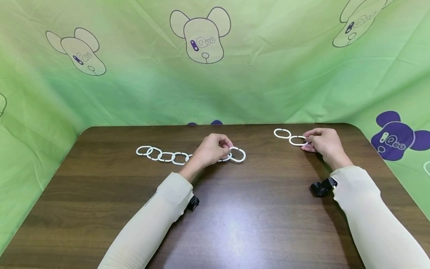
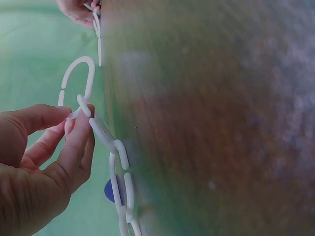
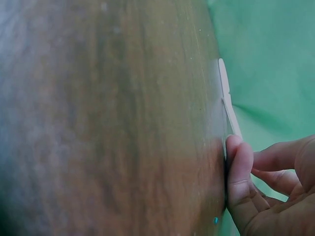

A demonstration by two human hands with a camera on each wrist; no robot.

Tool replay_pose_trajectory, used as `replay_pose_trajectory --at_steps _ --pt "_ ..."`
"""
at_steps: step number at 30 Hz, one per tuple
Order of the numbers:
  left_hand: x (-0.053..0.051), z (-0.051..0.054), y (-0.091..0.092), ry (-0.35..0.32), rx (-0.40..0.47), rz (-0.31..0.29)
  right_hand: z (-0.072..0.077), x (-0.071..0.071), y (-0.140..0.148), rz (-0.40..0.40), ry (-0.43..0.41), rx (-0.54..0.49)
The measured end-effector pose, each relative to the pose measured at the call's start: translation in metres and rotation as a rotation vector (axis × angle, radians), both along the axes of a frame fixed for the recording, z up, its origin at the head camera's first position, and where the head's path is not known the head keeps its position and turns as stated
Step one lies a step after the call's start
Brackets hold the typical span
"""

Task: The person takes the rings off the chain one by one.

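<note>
Strung across the far part of the counter, from left toward the middle: a chain of white oval links. Pinched by thumb and fingertips of the left hand close to its right end, with the end link jutting out to the right of the fingers. Farther right, near the counter's far edge: a pair of white links, with the nearer, right-hand one in a narrow pinch of the right hand.

Clearer in the left wrist view than from the head: the end link against green cloth, with a break in its rim. Also caught there, small and partly cut off: the right hand with its links. Offered by the right wrist view instead: the pair almost edge-on, low against the counter, with fingertips right beside the surface.

Hidden in the head view: the stretch of chain behind the left hand, so impossible to count every link. Cut off in the left wrist view: the chain's left portion. Hard to make out: the pair, interlocked or merely overlapping; likewise, the exact link between the left fingertips. Blurred in both wrist views: the counter's grain.
</note>
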State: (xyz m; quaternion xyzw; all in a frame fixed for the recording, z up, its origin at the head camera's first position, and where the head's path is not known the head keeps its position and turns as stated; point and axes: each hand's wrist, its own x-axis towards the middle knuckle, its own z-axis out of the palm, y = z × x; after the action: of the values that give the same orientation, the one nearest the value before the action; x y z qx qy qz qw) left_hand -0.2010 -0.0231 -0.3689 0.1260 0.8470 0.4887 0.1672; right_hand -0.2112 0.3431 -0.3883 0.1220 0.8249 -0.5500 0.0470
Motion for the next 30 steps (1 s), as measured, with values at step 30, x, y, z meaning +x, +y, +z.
replay_pose_trajectory --at_steps 30 --pt "0.0006 0.0002 0.0013 -0.006 0.004 -0.003 0.0029 0.0012 0.0006 0.004 -0.004 0.006"
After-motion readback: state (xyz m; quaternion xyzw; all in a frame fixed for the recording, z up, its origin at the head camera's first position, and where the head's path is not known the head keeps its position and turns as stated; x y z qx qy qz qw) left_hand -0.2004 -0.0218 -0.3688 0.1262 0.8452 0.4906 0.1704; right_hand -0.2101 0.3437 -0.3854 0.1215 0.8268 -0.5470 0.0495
